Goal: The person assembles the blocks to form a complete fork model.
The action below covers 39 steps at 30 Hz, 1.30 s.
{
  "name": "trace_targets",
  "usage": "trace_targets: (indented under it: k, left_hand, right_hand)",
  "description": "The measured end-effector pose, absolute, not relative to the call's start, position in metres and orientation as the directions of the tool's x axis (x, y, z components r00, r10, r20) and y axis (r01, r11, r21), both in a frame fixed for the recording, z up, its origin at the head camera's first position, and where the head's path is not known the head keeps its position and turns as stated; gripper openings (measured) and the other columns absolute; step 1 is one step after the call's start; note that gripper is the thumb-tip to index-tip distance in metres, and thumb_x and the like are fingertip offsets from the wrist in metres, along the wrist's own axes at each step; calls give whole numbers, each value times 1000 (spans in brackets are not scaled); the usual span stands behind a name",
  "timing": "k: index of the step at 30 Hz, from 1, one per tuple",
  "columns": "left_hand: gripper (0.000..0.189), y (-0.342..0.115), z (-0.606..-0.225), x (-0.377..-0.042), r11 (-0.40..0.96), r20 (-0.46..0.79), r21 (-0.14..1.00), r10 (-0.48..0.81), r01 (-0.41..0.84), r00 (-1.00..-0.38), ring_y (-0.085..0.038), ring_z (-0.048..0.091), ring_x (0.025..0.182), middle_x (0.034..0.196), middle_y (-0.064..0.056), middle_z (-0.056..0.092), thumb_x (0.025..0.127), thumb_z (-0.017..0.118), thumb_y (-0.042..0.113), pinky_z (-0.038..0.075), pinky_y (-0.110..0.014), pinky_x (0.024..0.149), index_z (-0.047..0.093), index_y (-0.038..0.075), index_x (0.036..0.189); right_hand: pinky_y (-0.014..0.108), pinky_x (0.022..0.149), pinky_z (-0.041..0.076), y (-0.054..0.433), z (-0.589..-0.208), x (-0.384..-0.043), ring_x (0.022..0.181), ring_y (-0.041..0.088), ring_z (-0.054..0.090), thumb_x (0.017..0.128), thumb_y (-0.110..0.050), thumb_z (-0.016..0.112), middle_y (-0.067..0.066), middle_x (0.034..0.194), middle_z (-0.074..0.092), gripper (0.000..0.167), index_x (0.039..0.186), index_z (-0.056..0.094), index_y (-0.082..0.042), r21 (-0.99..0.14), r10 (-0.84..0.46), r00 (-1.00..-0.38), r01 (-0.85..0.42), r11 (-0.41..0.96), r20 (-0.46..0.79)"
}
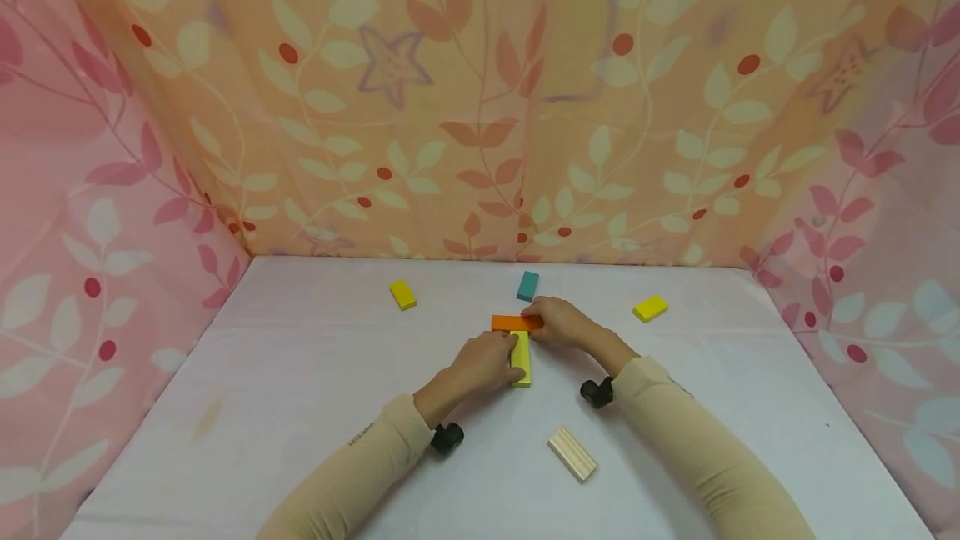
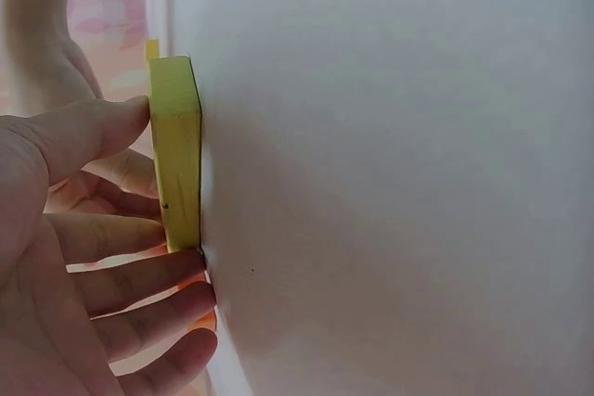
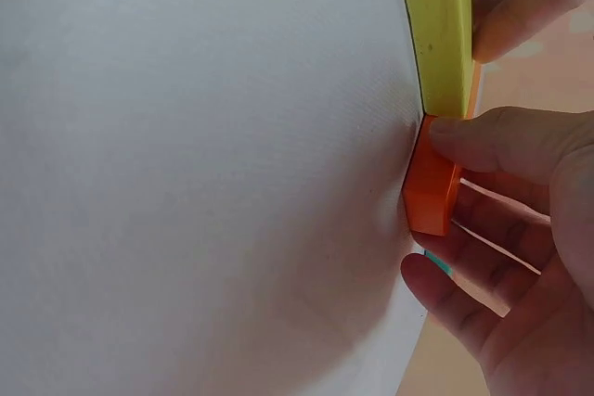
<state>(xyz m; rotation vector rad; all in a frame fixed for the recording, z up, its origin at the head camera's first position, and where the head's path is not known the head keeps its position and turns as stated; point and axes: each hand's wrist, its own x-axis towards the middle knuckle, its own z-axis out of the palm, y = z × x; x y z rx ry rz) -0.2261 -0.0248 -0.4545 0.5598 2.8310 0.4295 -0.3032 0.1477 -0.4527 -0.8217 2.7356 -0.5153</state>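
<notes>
A yellow-green wooden block [image 1: 521,361] lies flat on the white cloth, its far end meeting the middle of an orange block [image 1: 504,322] set crosswise, so the two make a T. My left hand [image 1: 483,361] holds the yellow-green block from the left, thumb by its near end and index finger farther along; in the left wrist view the other fingers spread toward the orange block. With thumb and fingers, my right hand [image 1: 562,322] pinches the right end of the orange block [image 3: 432,194]. In the right wrist view the two blocks touch.
A teal block [image 1: 528,286] lies just beyond the orange one. Yellow blocks lie at back left [image 1: 402,295] and back right [image 1: 650,308]. A ridged plain wood block [image 1: 572,454] is nearer the front. Patterned curtains [image 1: 480,148] enclose the table's back and sides.
</notes>
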Motion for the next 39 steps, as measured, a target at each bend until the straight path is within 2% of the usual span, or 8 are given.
trace_targets:
  k: [5,9,13,17,20,24,32,39]
  left_hand:
    - [61,-24,-454,-226,890,-178,336,383,309,-907,-23,57,110,130,-7,62,87,71,42,48,-44,100,57,8,136]
    - [61,-25,-453,-227,891,-183,343,373,297,-909,-24,57,114,133,-7,61,87,71,42,47,-43,102,56,10,136]
    - [58,-26,-450,-227,887,-168,355,372,296,-913,-22,58,109,129,-7,63,87,71,40,49,-41,101,58,10,135]
    - [50,-27,-449,-228,865,-110,380,394,327,-913,-20,59,99,115,-6,67,88,72,34,51,-36,94,61,7,128]
    - [48,-27,-449,-229,844,-63,397,417,360,-907,-21,61,101,115,-6,68,88,72,32,51,-36,95,62,6,127]
    - [51,-27,-449,-231,836,-59,400,433,376,-900,-21,60,110,126,-6,65,88,72,33,49,-38,102,61,7,130]
    - [57,-27,-452,-233,841,-109,418,423,344,-900,-24,53,129,142,-7,55,87,73,34,42,-41,111,56,8,135]
    - [58,-26,-455,-235,848,-118,393,429,355,-896,-24,51,129,143,-7,54,88,72,34,42,-41,110,55,9,137]
  right_hand:
    - [38,95,52,150,-452,-301,92,19,57,87,-12,71,8,110,65,38,124,65,-3,-399,-556,-823,-474,785,-116]
    - [42,100,51,154,-448,-296,102,24,60,88,-16,71,11,118,65,39,125,64,-5,-404,-547,-832,-473,783,-86]
    - [47,101,49,161,-444,-289,109,28,60,90,-19,69,12,121,64,38,125,64,-5,-443,-538,-841,-461,769,-60]
    - [49,100,50,170,-444,-281,112,29,60,91,-18,66,9,119,65,35,124,65,-7,-496,-540,-841,-454,740,-36]
    - [49,99,50,176,-445,-273,112,29,61,92,-17,65,8,117,66,33,123,66,-6,-533,-550,-835,-466,706,2]
    - [48,94,53,182,-445,-263,109,30,62,93,-16,65,10,116,67,32,122,65,-4,-578,-559,-828,-478,661,45]
    - [43,89,54,188,-439,-236,105,26,61,93,-21,66,10,116,67,34,123,65,-5,-615,-566,-824,-465,637,36]
    - [42,88,55,193,-436,-214,104,24,61,93,-23,66,8,116,67,35,124,65,-6,-617,-571,-821,-451,645,4]
